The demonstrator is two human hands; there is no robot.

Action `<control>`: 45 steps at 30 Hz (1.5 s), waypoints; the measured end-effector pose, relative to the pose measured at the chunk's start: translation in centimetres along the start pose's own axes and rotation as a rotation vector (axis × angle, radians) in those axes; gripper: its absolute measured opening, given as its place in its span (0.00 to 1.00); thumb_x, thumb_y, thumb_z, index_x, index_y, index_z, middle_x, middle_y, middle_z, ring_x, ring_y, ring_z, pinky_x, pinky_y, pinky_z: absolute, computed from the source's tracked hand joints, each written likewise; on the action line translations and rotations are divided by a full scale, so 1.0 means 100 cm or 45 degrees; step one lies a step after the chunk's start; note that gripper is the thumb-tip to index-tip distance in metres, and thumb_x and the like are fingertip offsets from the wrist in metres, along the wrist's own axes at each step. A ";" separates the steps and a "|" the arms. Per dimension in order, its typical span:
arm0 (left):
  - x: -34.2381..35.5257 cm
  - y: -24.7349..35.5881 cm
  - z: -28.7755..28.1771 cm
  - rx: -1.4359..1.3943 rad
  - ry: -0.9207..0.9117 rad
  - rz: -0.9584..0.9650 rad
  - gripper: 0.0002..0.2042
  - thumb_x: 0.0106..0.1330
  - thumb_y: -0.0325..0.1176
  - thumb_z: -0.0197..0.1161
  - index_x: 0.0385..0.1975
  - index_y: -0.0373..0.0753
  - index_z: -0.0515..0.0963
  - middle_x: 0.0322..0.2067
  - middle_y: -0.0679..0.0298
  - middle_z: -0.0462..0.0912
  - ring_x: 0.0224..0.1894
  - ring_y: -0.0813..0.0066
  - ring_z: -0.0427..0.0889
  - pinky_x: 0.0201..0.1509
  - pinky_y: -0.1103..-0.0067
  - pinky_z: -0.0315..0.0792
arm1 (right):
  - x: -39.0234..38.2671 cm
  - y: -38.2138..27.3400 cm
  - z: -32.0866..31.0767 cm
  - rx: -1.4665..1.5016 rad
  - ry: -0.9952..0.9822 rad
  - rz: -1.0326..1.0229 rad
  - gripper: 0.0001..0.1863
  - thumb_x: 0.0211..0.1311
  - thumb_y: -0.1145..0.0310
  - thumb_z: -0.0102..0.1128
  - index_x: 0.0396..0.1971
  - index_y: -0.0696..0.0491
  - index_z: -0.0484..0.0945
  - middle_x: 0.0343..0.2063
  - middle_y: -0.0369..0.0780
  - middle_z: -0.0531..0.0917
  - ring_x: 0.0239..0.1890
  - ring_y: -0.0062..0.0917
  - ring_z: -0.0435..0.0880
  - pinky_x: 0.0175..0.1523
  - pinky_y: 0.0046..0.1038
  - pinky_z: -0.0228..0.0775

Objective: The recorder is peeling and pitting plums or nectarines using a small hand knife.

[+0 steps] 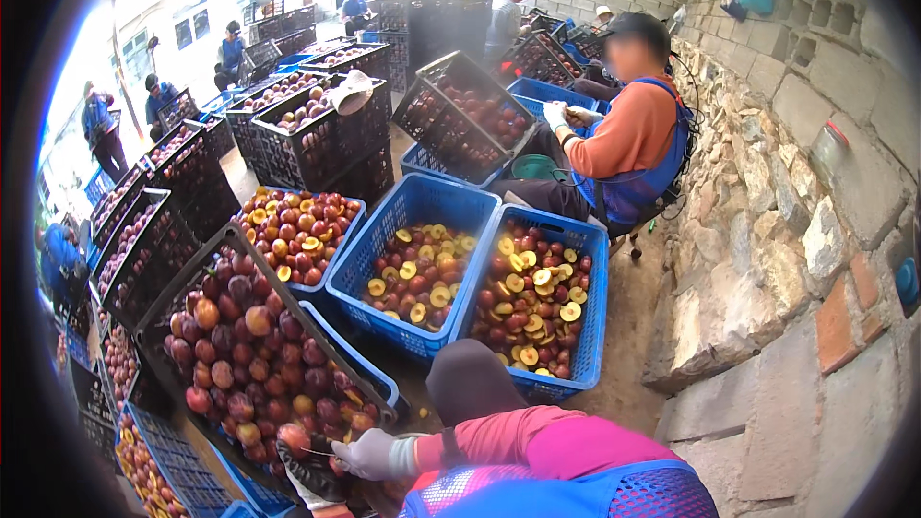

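My left hand (313, 476), in a dark and white glove, is closed round a reddish plum (294, 436) at the near edge of a tilted black crate (338, 345). Beside it, my right hand (377, 455) wears a pale grey glove and is closed on a small knife (318, 451). Only a thin strip of its blade shows, lying against the plum; the handle is hidden in my fist. Whole dark-red plums (235, 350) fill the tilted crate just beyond my hands.
Two blue baskets (347, 290) (597, 326) ahead hold halved plums. Another blue basket (357, 221) holds plums, some cut. Stacked black crates (317, 158) stand beyond. A seated co-worker (624, 139) in orange sleeves is at the right, near a stone wall (739, 259). Other people work farther back.
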State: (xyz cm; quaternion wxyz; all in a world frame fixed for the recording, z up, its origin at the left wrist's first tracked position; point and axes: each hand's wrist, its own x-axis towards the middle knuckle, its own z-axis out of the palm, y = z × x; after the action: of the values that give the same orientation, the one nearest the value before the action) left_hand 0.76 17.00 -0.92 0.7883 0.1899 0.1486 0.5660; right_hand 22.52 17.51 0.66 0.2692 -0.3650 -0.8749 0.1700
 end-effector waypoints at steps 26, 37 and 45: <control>-0.013 -0.095 0.159 1.035 0.665 0.209 0.24 0.83 0.53 0.57 0.64 0.40 0.78 0.57 0.61 0.85 0.57 0.66 0.85 0.63 0.69 0.80 | -0.094 0.018 -0.107 -0.043 0.145 -0.224 0.34 0.74 0.56 0.62 0.74 0.58 0.71 0.18 0.43 0.83 0.16 0.43 0.84 0.23 0.45 0.73; -0.107 -0.037 0.163 0.882 0.585 0.501 0.25 0.82 0.55 0.60 0.63 0.40 0.78 0.55 0.61 0.85 0.55 0.66 0.86 0.60 0.70 0.81 | -0.094 -0.086 -0.167 0.406 0.330 -0.298 0.27 0.73 0.58 0.69 0.67 0.53 0.77 0.23 0.45 0.85 0.24 0.45 0.87 0.33 0.42 0.79; -0.132 -0.068 0.145 0.548 0.365 0.363 0.28 0.82 0.58 0.58 0.65 0.40 0.77 0.57 0.60 0.84 0.57 0.63 0.85 0.62 0.67 0.80 | -0.054 -0.121 -0.124 1.309 -0.229 0.646 0.34 0.66 0.37 0.76 0.58 0.52 0.89 0.34 0.37 0.91 0.26 0.21 0.86 0.29 0.24 0.78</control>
State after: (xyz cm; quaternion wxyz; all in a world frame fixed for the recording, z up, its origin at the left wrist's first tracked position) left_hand 8.78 0.65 9.00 0.6134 0.2897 0.3469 0.6477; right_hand 26.42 6.62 14.62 0.2872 -0.3698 -0.5845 0.6627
